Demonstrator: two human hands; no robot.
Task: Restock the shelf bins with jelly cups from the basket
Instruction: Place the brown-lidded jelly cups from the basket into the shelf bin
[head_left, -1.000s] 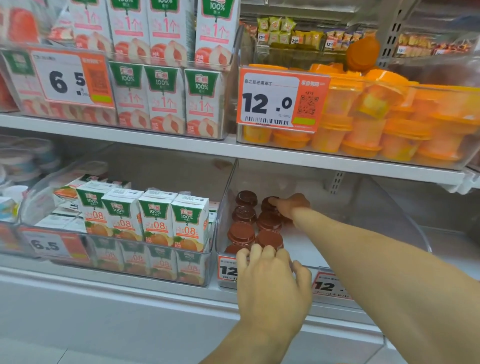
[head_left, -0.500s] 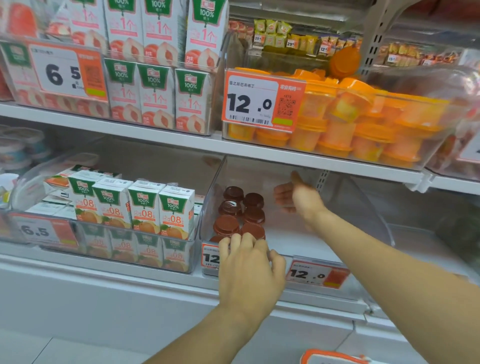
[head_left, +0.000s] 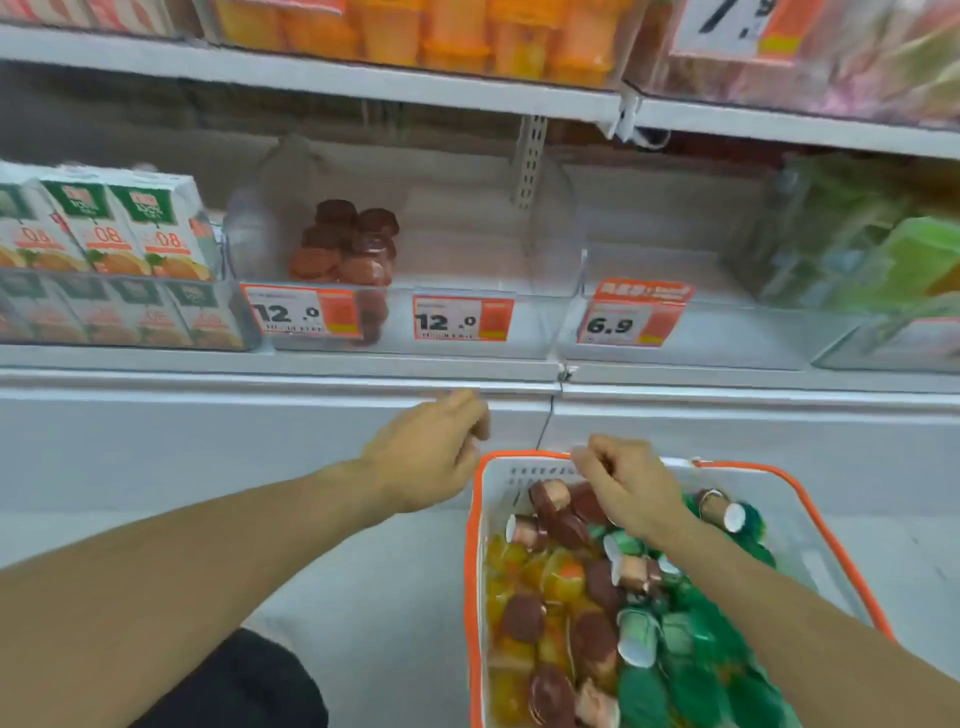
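The jelly cups (head_left: 582, 587) lie jumbled in a white basket (head_left: 475, 545) with an orange rim on the floor, some brown-lidded, some yellow-orange, some green, and a few brown-lidded cups (head_left: 345, 244) already stand in the clear shelf bin (head_left: 467, 270) above. That bin carries two tags reading "12.0", its neighbour one reading "6.9". The right hand (head_left: 631, 486) reaches into the basket, fingers curled over the brown cups, though whether its grip has closed on one I cannot tell; the left hand (head_left: 428, 452) hovers loosely curled, holding nothing.

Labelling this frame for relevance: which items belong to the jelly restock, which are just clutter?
Job:
basket
brown jelly cups in it
clear shelf bin, brown cups at its left
right hand
left hand

Clutter:
juice cartons
6.9 price tag
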